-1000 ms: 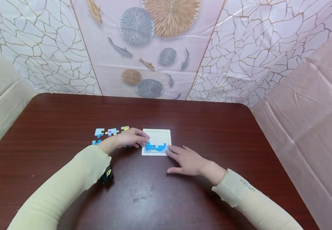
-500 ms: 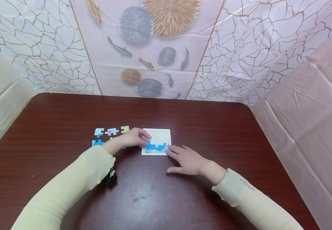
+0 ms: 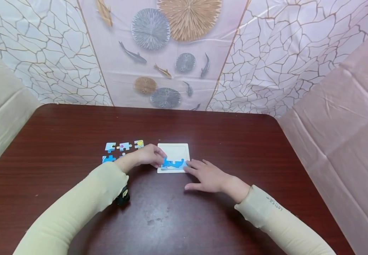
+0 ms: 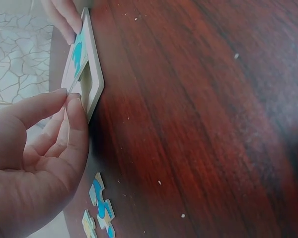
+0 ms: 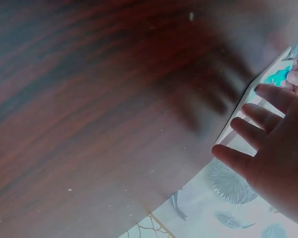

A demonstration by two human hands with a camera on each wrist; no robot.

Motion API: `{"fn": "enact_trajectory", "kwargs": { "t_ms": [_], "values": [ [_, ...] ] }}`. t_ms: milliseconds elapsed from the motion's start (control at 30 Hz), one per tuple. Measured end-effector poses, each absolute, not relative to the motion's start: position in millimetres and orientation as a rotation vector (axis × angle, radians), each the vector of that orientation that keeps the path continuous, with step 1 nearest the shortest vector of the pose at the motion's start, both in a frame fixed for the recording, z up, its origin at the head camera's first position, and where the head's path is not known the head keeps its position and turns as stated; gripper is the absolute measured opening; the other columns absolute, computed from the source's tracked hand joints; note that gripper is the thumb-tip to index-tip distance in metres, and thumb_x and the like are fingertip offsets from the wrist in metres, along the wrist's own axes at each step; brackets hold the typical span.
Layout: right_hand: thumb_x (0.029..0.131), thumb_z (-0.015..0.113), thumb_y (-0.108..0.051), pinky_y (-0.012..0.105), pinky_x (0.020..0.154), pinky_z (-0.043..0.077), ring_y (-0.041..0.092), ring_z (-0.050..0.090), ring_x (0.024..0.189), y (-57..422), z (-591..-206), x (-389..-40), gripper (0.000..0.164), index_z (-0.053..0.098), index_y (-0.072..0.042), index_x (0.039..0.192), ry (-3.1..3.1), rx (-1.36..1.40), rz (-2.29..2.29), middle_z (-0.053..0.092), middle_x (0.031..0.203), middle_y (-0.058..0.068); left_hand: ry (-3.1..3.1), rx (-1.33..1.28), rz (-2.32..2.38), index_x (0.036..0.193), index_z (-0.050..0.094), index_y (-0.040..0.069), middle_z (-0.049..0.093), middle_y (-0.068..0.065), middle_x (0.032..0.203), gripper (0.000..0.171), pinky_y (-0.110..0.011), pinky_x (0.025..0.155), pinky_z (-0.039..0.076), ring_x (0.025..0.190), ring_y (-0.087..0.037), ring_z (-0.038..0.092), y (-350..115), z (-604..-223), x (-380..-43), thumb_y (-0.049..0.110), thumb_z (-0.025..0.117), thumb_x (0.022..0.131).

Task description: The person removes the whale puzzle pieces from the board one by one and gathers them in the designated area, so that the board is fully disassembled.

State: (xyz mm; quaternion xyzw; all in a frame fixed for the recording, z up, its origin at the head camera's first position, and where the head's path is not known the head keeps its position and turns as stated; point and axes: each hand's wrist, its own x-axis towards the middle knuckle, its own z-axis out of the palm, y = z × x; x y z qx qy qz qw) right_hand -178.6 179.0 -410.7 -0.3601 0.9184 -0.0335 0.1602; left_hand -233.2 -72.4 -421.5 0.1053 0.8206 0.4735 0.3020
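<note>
In the head view, a white puzzle tray [image 3: 177,148] lies mid-table with joined blue puzzle pieces [image 3: 176,164] along its near side. My left hand [image 3: 149,155] is at the tray's left side. In the left wrist view its thumb and forefinger pinch the end of a puzzle piece [image 4: 80,69], tilted up with a gap under it above the tray floor. My right hand [image 3: 206,176] has its fingers spread, the tips at the tray's near right corner and the pieces there. Nothing is held in it.
Several loose puzzle pieces [image 3: 124,146] lie left of the tray, some partly hidden behind the left forearm. A dark wrist device [image 3: 123,196] hangs under the left sleeve. A patterned curtain [image 3: 168,71] stands behind the brown table [image 3: 228,141].
My left hand has shifted slightly right over the tray's left edge, then settled a little lower. Loose pieces on the left are more exposed. My right hand has hardly moved.
</note>
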Motion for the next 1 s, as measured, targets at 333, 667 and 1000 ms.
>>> {"fn": "enact_trajectory", "kwargs": {
  "t_ms": [333,667,1000],
  "values": [
    [0.087,0.051,-0.059,0.054,0.111,0.026,0.027,0.03,0.14,175,-411,-179,0.074,0.038,-0.014,0.143,2.644,-1.092,-0.117,0.031,0.152,0.008,2.169,0.29,1.253,0.115,0.059,-0.009,0.066,-0.012,0.087,0.034,-0.024,0.067,0.055,0.065,-0.008,0.057,-72,-421,-232,0.005,0.06,0.085],
    [0.087,0.045,-0.064,0.058,0.112,0.02,0.024,0.02,0.144,170,-416,-177,0.076,0.031,-0.02,0.147,2.609,-1.069,-0.016,0.025,0.155,0.001,2.186,0.296,1.238,0.115,0.06,-0.007,0.066,-0.009,0.085,0.033,-0.023,0.067,0.054,0.065,-0.009,0.057,-71,-420,-233,0.006,0.06,0.084],
    [0.087,0.045,-0.064,0.058,0.111,0.021,0.023,0.022,0.144,166,-413,-177,0.075,0.033,-0.019,0.146,2.603,-1.054,0.008,0.026,0.154,0.001,2.211,0.303,1.234,0.113,0.061,-0.006,0.067,-0.012,0.089,0.032,-0.025,0.067,0.055,0.064,-0.009,0.058,-70,-420,-231,0.005,0.06,0.083]
  ]
}}
